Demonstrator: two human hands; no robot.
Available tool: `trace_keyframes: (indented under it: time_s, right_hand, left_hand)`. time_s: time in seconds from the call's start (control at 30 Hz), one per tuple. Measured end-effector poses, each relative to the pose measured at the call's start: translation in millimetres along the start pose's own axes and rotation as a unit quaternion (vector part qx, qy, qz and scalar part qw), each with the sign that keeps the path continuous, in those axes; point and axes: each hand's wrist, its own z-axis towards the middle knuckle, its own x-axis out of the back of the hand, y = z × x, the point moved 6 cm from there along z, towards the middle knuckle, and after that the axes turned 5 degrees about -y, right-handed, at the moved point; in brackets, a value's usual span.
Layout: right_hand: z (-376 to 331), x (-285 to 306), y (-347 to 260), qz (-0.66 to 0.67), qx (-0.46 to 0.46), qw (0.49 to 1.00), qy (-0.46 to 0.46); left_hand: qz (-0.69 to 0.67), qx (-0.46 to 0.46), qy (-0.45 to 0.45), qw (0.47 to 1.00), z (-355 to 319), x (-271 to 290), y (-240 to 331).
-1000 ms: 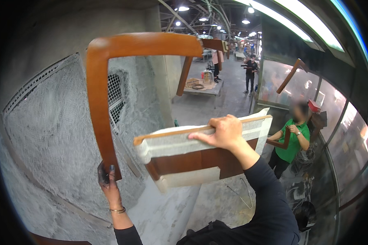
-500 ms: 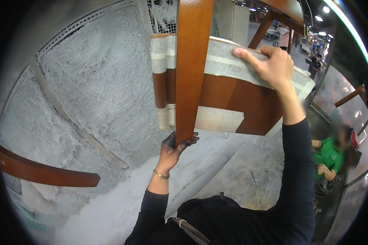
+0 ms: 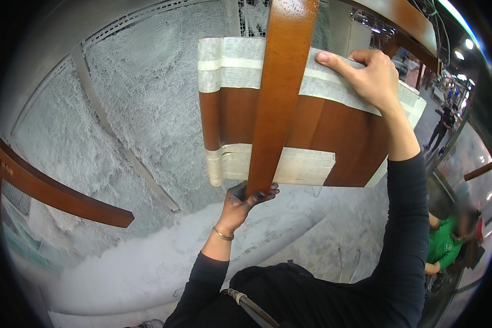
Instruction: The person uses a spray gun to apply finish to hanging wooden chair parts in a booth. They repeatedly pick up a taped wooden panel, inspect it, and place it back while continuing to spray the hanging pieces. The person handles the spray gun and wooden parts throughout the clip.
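Observation:
My left hand, its fingertips darkened, is closed round the lower end of a long reddish-brown wooden bar. The bar slants upward in front of a brown wooden panel and runs out of the top of the view. Pale masking tape and paper cover the panel's upper band and part of its lower edge. My right hand grips the panel's top edge, thumb on the near face and fingers over the far side. Behind the bar, a strip of the panel is hidden.
A wall of grey fibrous filter with metal strips stands at the left. A curved brown wooden piece juts in there. Another wooden frame shows at upper right. A person in green is at the right, beside a thin wire hook.
The view has shifted, so the bar and panel sit further right. The panel has turned slightly, showing more of its rolled left end. Both hands keep their grips.

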Motion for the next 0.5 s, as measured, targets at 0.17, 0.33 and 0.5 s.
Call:
trace_keyframes:
  time_s: [0.17, 0.33, 0.5]
  right_hand:
    - [1.6, -0.4, -2.6, 0.026, 0.028, 0.999, 0.010]
    - [1.0, -0.7, -1.1, 0.030, 0.039, 0.999, 0.015]
    - [3.2, -5.1, -2.8, 0.030, 0.049, 0.998, 0.015]
  left_hand:
    - [0.005, -0.004, 0.019, 1.000, 0.5, -1.1, -3.7]
    - [0.004, -0.010, 0.033, 0.999, 1.4, -2.1, -5.6]
    - [0.007, -0.004, 0.039, 0.999, 4.5, 0.6, -8.3]
